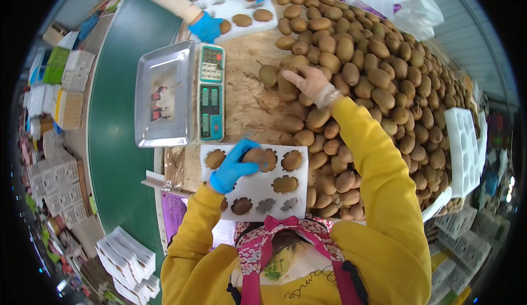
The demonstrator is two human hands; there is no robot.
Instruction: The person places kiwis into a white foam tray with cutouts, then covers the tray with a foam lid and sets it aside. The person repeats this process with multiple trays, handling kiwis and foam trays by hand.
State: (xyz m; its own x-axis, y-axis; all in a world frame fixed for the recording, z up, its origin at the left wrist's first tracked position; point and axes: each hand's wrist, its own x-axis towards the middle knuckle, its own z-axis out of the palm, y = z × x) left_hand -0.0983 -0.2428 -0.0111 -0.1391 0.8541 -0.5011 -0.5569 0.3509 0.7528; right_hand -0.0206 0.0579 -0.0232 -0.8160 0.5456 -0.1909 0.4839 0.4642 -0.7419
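In a blue glove, my left hand [235, 167] grips a kiwifruit [254, 157] just above a white foam tray [255, 185]. Several of the tray's hollows hold kiwifruit, among them one at the right [285, 184]; two in the row nearest me show no fruit. My right hand [309, 83], in a pale thin glove, rests at the left side of a large kiwifruit heap [383, 78]. Its fingers lie over a big kiwifruit [287, 87]; whether they grip it I cannot tell.
A digital scale [212, 93] with a steel pan [164, 95] stands left on the wooden table [243, 111]. Across from me, a co-worker's blue-gloved hands [206, 27] are at another foam tray [251, 24]. A green conveyor belt [119, 99] runs along the left. Another foam tray [463, 152] leans on the heap.
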